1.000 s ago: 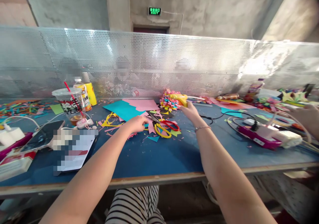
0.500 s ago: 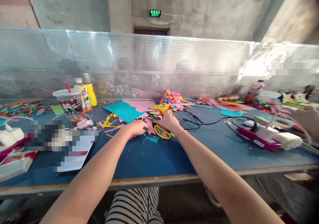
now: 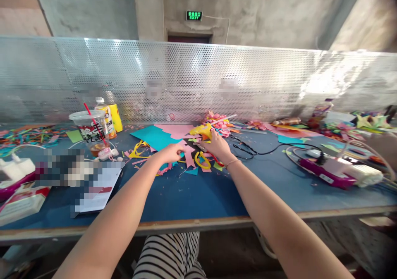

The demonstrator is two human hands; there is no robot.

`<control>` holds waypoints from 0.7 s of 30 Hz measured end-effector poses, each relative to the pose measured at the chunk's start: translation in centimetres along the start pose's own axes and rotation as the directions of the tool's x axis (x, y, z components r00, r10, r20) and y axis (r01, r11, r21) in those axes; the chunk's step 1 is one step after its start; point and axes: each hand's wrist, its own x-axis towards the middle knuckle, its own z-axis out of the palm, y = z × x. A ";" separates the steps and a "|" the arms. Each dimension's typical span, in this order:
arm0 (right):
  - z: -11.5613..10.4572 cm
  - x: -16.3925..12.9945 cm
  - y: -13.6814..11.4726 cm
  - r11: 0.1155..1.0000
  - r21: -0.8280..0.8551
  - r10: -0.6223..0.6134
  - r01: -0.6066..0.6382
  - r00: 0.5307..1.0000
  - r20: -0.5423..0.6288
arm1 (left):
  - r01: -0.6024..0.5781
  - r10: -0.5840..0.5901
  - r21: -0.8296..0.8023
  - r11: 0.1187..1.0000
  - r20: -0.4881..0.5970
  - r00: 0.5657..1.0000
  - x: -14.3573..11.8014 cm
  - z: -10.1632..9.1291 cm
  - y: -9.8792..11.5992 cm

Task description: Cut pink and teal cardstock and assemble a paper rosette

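Observation:
My right hand (image 3: pixel 218 146) is wrapped around a yellow glue gun (image 3: pixel 202 131), its nozzle pointing left and a pale glue stick (image 3: pixel 228 118) jutting from the back. Just below the gun, yellow-handled scissors (image 3: pixel 202 161) lie among paper scraps. A bit of red handle shows beside my right wrist. My left hand (image 3: pixel 172 153) is closed in a pinch over the scraps; whatever it holds is hidden by the fingers. A teal paper sheet (image 3: pixel 153 137) and a pink sheet (image 3: pixel 176 131) lie behind it. Beneath my left hand, a pink curled strip (image 3: pixel 164 169) partly shows.
To the left stand a plastic cup with a red straw (image 3: pixel 93 130) and a bottle (image 3: pixel 107 122); a phone (image 3: pixel 101 190) lies nearer. Pink paper flowers (image 3: pixel 217 120) sit behind the gun. A black cable (image 3: pixel 263 151) runs right to a purple power strip (image 3: pixel 328 173). Another person's hand (image 3: pixel 380 144) is far right.
My right hand has taken hold of the glue gun and raised it slightly, tilting it. The scissors now lie free below. My left hand has shifted slightly up, its fingers more curled.

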 end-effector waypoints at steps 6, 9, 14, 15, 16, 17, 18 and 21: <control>-1.6 0.3 2.1 0.968 0.070 -0.242 0.240 0.970 0.021 | 0.142 -0.233 -0.426 0.894 -0.169 0.958 0.1 -1.1 -0.7; -1.6 0.2 2.4 0.939 0.043 -0.344 0.341 0.937 0.065 | 0.194 -0.324 -0.518 0.833 -0.171 0.931 0.3 -0.9 -0.8; -1.4 -0.2 2.1 0.886 0.014 -0.463 0.464 0.881 0.095 | 0.235 -0.374 -0.526 0.818 -0.176 0.911 0.6 -0.4 -1.2; -1.4 -0.2 2.1 0.880 0.014 -0.473 0.474 0.876 0.096 | 0.230 -0.368 -0.526 0.819 -0.175 0.913 0.6 -0.3 -1.3; -1.4 -0.2 2.0 0.875 0.015 -0.484 0.485 0.870 0.098 | 0.225 -0.363 -0.528 0.819 -0.174 0.915 0.7 -0.2 -1.3; -1.4 -0.2 2.0 0.868 0.016 -0.496 0.497 0.862 0.102 | 0.221 -0.359 -0.530 0.819 -0.172 0.917 0.8 -0.1 -1.4; -1.4 -0.2 1.9 0.860 0.017 -0.509 0.510 0.854 0.107 | 0.218 -0.356 -0.530 0.819 -0.171 0.919 0.8 0.0 -1.4; -1.4 -0.2 1.9 0.838 0.011 -0.543 0.546 0.832 0.114 | 0.229 -0.357 -0.509 0.830 -0.169 0.919 0.8 0.1 -1.3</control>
